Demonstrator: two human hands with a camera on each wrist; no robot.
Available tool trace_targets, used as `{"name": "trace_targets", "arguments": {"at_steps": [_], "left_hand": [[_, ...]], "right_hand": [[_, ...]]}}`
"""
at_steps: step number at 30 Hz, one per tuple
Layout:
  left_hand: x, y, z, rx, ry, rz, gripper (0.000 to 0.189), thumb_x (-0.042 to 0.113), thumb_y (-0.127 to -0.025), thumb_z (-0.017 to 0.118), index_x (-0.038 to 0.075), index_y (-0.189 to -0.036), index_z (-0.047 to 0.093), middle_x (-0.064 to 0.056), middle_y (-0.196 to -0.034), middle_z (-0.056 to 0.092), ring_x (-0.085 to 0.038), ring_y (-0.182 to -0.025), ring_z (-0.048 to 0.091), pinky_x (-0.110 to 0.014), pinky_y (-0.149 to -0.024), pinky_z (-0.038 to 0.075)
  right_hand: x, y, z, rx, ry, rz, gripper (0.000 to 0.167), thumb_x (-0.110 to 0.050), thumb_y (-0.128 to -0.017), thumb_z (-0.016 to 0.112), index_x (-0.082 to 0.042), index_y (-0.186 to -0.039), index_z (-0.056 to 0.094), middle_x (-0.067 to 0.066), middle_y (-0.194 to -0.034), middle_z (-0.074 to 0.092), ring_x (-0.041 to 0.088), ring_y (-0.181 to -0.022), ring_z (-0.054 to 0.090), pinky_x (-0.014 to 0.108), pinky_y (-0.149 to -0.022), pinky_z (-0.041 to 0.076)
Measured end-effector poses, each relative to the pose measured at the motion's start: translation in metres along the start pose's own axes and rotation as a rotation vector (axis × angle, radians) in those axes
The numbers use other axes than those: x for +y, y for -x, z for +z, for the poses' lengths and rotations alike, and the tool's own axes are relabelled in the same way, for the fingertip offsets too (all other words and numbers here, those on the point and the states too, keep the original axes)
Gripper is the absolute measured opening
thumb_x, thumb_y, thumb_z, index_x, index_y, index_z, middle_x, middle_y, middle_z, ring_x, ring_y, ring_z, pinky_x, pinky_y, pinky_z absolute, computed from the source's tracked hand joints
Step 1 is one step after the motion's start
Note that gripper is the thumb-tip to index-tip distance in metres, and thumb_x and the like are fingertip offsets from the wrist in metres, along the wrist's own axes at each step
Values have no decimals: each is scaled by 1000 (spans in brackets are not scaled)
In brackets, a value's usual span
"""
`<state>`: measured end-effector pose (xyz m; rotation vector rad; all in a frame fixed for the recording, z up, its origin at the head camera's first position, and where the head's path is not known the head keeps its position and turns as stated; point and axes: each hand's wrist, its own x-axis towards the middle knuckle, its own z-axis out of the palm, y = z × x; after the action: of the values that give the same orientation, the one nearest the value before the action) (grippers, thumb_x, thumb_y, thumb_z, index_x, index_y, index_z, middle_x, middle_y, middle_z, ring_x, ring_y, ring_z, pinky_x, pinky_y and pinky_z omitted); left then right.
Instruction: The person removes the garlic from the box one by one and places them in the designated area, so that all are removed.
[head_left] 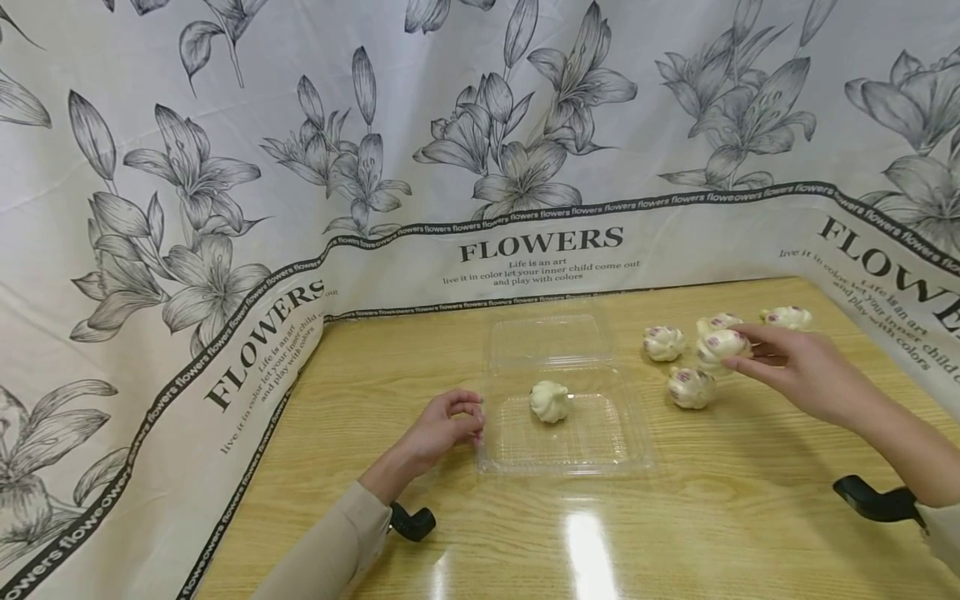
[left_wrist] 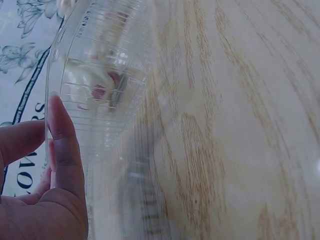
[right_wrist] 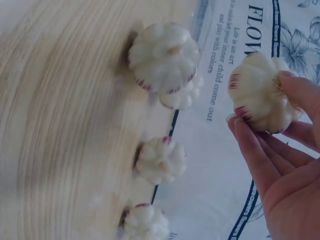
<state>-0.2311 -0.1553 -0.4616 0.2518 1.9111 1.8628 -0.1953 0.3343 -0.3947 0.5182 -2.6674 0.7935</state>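
Note:
A clear plastic clamshell container [head_left: 491, 458] lies unfolded on the table, its lid [head_left: 543, 337] toward the back. One garlic bulb [head_left: 549, 402] sits inside the base. My left hand [head_left: 444, 427] pinches the base's left rim between thumb and fingers, as the left wrist view shows at the container edge [left_wrist: 56, 75]. In my right hand [head_left: 806, 371] is another garlic bulb [right_wrist: 262, 95], white with purple streaks, held between thumb and fingertips above the table. Beneath and around that hand are several more bulbs, including a near one [head_left: 692, 388] and one to its left [head_left: 663, 342].
At the far right of the group lies a garlic bulb [head_left: 787, 317]; another [head_left: 723, 321] is partly hidden behind the held one. A floral cloth [head_left: 540, 275] hangs along the back and sides of the wooden table [head_left: 675, 533]. Black wrist mounts [head_left: 412, 523] stick out below both hands.

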Motion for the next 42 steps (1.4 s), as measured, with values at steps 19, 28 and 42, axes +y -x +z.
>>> {"name": "trace_targets", "arguments": {"at_steps": [19,28,42], "left_hand": [[-1,-1,0,11,9,0,46,-6,-99,58,-14,-140,40,-10,-103,56,-18,-79,64,-28,-72,59],[0,-1,0,7,11,8,45,-6,-99,57,-14,-139,40,-10,-103,55,-18,-80,63,-29,-73,58],[1,-1,0,7,8,3,44,-6,-99,57,-14,-139,40,-9,-102,56,-18,-79,63,-28,-72,58]], "right_hand": [[58,14,-1,-35,92,83,54,-20,-91,80,13,-129,61,30,-106,69,-11,-80,54,18,-65,53],[75,16,2,-94,123,124,57,-22,-93,78,19,-127,58,31,-100,69,42,-84,68,45,-68,59],[95,14,6,-195,61,182,57,-22,-98,71,20,-131,54,42,-114,61,54,-95,66,58,-81,57]]}}
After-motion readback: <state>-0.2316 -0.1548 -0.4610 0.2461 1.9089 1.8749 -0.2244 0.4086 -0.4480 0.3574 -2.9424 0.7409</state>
